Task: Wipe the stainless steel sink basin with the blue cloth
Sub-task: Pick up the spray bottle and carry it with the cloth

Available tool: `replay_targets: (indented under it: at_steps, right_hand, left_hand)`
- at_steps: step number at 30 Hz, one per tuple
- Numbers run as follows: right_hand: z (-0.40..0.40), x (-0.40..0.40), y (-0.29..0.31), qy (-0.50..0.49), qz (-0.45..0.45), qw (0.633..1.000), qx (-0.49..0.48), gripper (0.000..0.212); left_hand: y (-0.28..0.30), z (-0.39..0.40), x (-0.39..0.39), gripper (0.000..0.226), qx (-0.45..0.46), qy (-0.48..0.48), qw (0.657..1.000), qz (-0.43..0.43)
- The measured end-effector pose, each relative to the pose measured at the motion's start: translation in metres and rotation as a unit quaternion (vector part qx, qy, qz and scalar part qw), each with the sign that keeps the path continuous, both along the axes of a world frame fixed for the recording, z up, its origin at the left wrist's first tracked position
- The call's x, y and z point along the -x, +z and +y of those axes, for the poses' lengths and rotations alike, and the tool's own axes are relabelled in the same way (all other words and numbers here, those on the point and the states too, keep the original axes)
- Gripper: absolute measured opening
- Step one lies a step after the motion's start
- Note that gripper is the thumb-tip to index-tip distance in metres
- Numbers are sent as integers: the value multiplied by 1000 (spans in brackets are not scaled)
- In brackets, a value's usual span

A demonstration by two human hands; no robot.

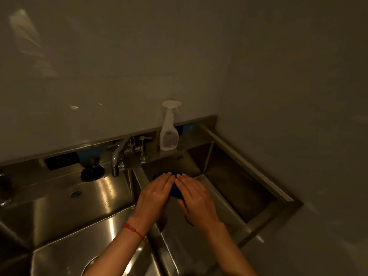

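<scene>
The cloth (175,189) lies in the right basin (235,176), against its back wall near the left corner, and is mostly hidden under the 2 hands. The left hand (154,193) and the right hand (196,196) lie flat on it side by side, the fingers straight and close together, the fingertips almost touching each other; they press the cloth and do not curl around it. The step in hand seems to be wiping the back wall. To do it well, the person should keep the palms flat with even pressure, move the cloth in long overlapping strokes along the wall, and reach into the corner. A spray bottle (168,132) stands on the ledge behind the basin, beside the tap (119,156).
</scene>
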State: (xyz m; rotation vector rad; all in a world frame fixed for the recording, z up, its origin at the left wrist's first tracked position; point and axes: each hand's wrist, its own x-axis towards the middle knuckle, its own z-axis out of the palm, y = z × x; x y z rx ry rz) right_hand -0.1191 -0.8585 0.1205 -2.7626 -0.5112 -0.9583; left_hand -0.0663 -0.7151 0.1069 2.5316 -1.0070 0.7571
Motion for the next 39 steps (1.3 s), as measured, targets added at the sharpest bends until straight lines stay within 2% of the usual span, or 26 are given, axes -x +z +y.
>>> replay_targets:
  at_steps: [10,21,25,27,29,32,34,39]
  right_hand:
    - [-22,-35,-7,-18,-18,1000,5,57]
    - [-90,-70,-14,52,-70,996,-37,48]
    - [-122,-86,-16,86,-78,992,-45,34]
    - [-137,-92,-17,89,-71,992,-49,34]
    - [-151,-97,-17,95,-77,991,-47,28]
    - [-169,-103,-17,105,-78,990,-45,29]
    - [-178,-104,-20,106,-63,992,-37,44]
    - [-197,-113,-30,106,-24,994,-27,56]
  left_hand:
    - [-3,-25,-29,70,4,29,1000,-3]
    - [-15,-88,-36,67,56,100,993,3]
    - [-20,-116,-41,61,65,137,988,9]
    - [-23,-127,-43,56,72,153,986,12]
    - [-25,-138,-44,66,79,167,982,31]
    - [-27,-153,-44,73,82,177,979,53]
    - [-27,-161,-45,72,75,182,979,57]
    - [-19,-174,-54,66,41,189,981,22]
